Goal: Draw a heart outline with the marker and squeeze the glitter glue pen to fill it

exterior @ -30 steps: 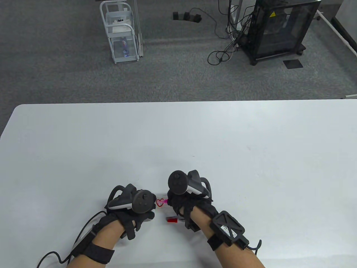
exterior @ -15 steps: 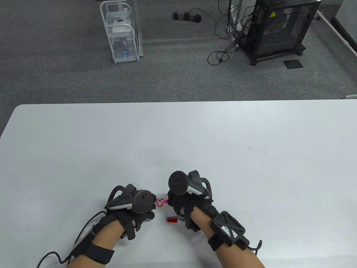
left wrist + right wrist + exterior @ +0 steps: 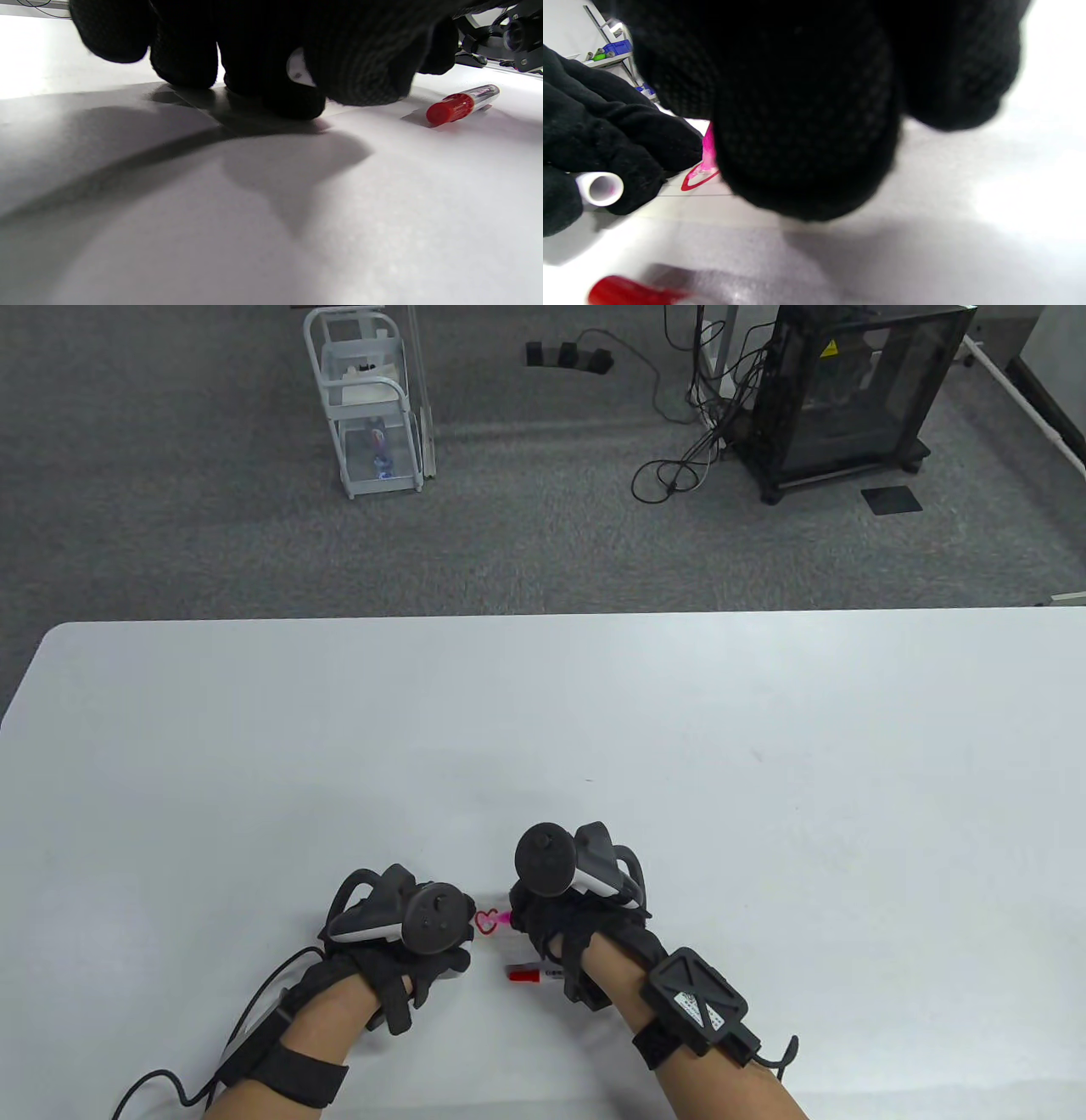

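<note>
A small red heart outline (image 3: 486, 922) sits on a white paper sheet (image 3: 712, 203) between my hands. My right hand (image 3: 543, 929) grips the pink glitter glue pen (image 3: 506, 918), whose tip (image 3: 708, 148) touches the heart's (image 3: 696, 178) right side. Just left of the heart, my left hand (image 3: 441, 954) presses its fingertips (image 3: 292, 103) on the paper and holds a small white cap (image 3: 600, 187) between its curled fingers. The red-capped marker (image 3: 530, 975) lies on the table under my right wrist, and shows again as the marker (image 3: 460, 103) at the right of the left wrist view.
The white table (image 3: 594, 712) stretches wide beyond the hands. On the floor behind it stand a white wire rack (image 3: 369, 407) and a black cabinet (image 3: 848, 390) with loose cables.
My right hand has shifted a hair to the right while the pen tip stays at the heart. The left hand has not moved.
</note>
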Available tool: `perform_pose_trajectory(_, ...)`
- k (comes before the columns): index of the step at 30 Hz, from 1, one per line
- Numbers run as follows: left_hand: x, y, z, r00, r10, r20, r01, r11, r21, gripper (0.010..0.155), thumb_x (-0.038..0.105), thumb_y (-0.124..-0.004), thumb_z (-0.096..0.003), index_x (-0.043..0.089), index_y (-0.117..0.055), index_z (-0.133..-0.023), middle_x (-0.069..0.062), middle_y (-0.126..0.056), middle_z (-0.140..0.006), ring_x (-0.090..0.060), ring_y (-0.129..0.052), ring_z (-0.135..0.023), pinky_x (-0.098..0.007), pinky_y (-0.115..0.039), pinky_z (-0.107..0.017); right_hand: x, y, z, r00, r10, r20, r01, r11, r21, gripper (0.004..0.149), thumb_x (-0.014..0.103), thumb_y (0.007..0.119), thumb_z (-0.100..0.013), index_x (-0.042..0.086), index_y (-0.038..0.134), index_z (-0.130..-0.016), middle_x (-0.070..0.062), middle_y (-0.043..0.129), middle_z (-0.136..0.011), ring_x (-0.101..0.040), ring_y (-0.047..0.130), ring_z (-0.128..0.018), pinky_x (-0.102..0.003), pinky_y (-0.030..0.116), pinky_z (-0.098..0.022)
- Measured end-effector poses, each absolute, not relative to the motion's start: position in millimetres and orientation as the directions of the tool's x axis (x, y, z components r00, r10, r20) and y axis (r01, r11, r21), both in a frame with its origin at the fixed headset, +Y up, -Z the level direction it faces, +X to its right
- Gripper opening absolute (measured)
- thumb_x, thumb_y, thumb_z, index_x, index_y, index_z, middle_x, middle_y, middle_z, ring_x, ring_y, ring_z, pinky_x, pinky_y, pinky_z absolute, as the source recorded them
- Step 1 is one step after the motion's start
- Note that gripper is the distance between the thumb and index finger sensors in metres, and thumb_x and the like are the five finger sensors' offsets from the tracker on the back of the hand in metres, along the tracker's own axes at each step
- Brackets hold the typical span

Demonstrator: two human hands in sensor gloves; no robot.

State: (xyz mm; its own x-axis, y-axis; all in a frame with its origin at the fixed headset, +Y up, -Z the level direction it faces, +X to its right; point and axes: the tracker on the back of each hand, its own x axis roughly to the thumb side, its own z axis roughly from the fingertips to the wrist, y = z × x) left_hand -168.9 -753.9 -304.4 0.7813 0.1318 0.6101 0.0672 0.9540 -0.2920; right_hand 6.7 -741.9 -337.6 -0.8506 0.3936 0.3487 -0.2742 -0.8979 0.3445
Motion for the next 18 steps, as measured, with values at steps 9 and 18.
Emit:
perform_pose_trajectory(9, -168.8, -753.8, -304.3, 0.781, 0.131, 0.611, 0.068, 0.954, -0.292, 0.045, 0.046, -0.085, -0.0449, 0.018, -0.089, -0.081, -0.003, -0.079, -0.104, -0.036, -0.077, -0.095, -0.054, -0.069, -0.062, 7.8, -739.8, -336.9, -0.844, 0.403, 0.353, -0.292, -0.899, 0.327, 0.048, 0.034, 0.087, -0.041, 0.008, 0.089, -0.082, -0.01, 0.107, -0.057, -0.012, 0.11, -0.022, -0.033, 0.094, -0.023)
perform_pose_trajectory(18, -169.0, -753.9, -304.2, 0.781, 0.134, 0.61, 0.065, 0.954, -0.293, 0.045, 0.046, -0.085, -0.0449, 0.018, -0.089, -0.081, -0.003, -0.079, -0.104, -0.036, -0.077, -0.095, -0.054, -0.069, -0.062, 5.7, -743.5, -337.0, -0.85, 0.387, 0.359, -0.241, -0.89, 0.388, 0.048, 0.034, 0.088, -0.041, 0.01, 0.089, -0.082, -0.01, 0.106, -0.06, -0.013, 0.11, -0.024, -0.034, 0.094, -0.025)
